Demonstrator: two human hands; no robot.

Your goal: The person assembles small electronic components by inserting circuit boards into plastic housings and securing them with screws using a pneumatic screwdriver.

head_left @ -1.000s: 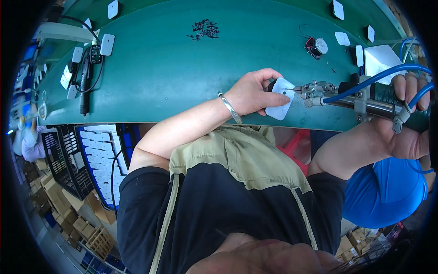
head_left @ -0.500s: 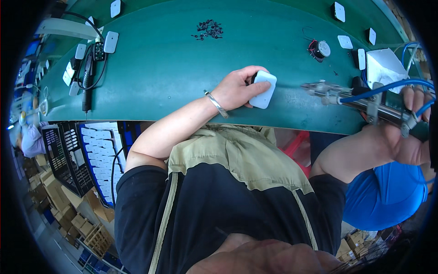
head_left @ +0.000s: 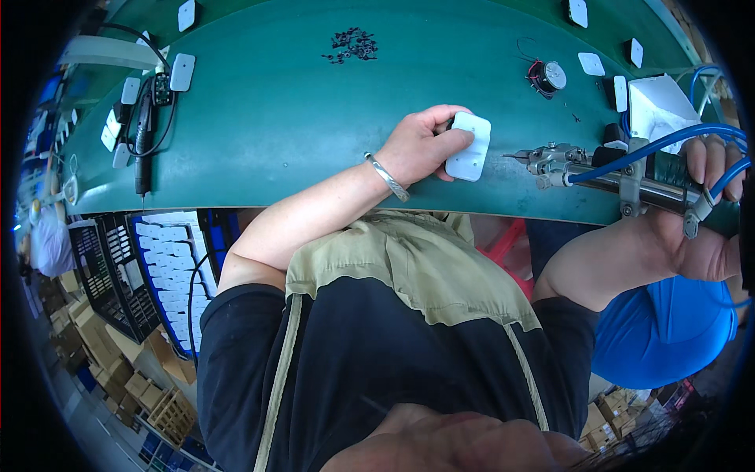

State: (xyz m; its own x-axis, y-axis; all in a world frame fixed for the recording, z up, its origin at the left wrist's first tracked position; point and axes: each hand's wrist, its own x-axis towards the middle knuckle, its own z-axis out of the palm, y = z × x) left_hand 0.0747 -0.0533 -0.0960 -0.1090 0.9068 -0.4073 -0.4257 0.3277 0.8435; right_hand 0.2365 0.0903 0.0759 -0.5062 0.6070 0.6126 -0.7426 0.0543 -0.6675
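Note:
My left hand [head_left: 425,145] is closed on a small white casing [head_left: 470,164] with rounded corners and a dark underside. The thumb lies across its white face, where small holes show, and the fingers curl behind it. My right hand [head_left: 702,164] is wrapped round an air-powered screwdriver [head_left: 582,167] with a metal body and blue hoses. This tool lies level, its thin tip pointing left at the casing's right edge with a small gap between. Part of the right hand is hidden by the tool and hoses.
A pile of small black screws [head_left: 352,46] lies on the green table [head_left: 259,110]. A round wired part [head_left: 550,76] and a white box [head_left: 661,110] stand at the right. At the left are a black screwdriver [head_left: 143,149], several white casings [head_left: 182,72] and a filled tray [head_left: 169,263].
The left hand has moved slightly right and up with the casing. The screwdriver's tip has come closer to the casing and shows more sharply.

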